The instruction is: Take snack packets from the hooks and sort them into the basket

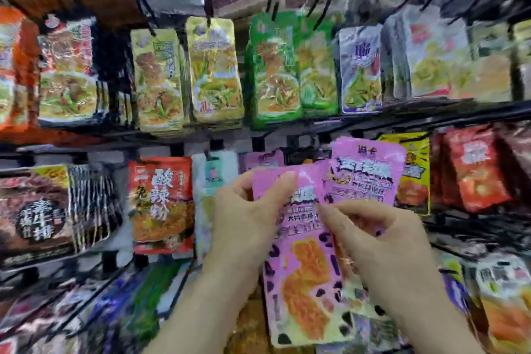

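Pink packets, 2 of them, are held before the rack [431, 112]. My left hand [244, 218] grips the nearer packet [304, 267] near its top, thumb on the front. My right hand [382, 244] pinches the bottom of the farther packet [365, 175]. Their lettering is too blurred to read. Left of them I read 酸辣粉 on 1 red packet [161, 195] and 素牛排 on 1 dark packet [37, 221].
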Action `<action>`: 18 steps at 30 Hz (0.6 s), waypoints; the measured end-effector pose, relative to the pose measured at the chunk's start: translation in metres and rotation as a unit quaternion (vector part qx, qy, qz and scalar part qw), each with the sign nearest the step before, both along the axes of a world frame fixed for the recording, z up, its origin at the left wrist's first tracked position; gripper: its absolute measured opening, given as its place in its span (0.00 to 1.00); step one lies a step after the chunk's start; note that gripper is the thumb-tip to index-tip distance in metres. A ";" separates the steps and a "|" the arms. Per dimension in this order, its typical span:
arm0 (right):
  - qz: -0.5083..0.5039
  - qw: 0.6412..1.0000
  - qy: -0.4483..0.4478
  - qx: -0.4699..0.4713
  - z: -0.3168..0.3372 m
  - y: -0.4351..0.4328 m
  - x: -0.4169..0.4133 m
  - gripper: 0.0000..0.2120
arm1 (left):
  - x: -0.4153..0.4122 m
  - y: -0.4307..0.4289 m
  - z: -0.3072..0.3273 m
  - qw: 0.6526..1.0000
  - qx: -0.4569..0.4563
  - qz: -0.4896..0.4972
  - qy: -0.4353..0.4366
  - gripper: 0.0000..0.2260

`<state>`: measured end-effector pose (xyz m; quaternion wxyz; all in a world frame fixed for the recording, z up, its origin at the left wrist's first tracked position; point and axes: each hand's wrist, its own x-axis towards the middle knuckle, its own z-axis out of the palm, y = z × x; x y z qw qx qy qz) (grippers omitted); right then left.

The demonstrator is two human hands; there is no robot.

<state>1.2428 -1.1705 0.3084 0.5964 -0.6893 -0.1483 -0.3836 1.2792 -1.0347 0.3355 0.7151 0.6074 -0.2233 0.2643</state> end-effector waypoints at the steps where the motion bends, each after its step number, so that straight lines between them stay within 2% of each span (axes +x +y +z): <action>1: -0.003 1.000 0.004 0.009 0.001 -0.008 0.006 0.11 | 0.006 -0.006 0.005 0.999 0.010 0.040 -0.015 0.04; 3: -0.001 1.000 0.017 -0.007 0.002 -0.020 0.018 0.11 | 0.017 -0.014 0.016 0.994 0.030 0.097 -0.038 0.06; 6: 0.041 0.998 0.030 -0.048 0.002 -0.024 0.033 0.10 | 0.030 -0.014 0.024 0.992 0.039 0.112 -0.031 0.06; 10: 0.054 0.997 0.038 -0.047 0.001 -0.017 0.045 0.08 | 0.038 -0.015 0.024 0.984 0.060 0.165 -0.040 0.02; 14: 0.050 0.996 0.055 -0.044 -0.005 -0.014 0.050 0.04 | 0.043 -0.012 0.023 0.984 0.042 0.171 -0.039 0.06; 18: 0.052 0.996 0.051 -0.046 -0.006 -0.014 0.050 0.04 | 0.043 -0.008 0.027 0.989 0.017 0.146 -0.022 0.05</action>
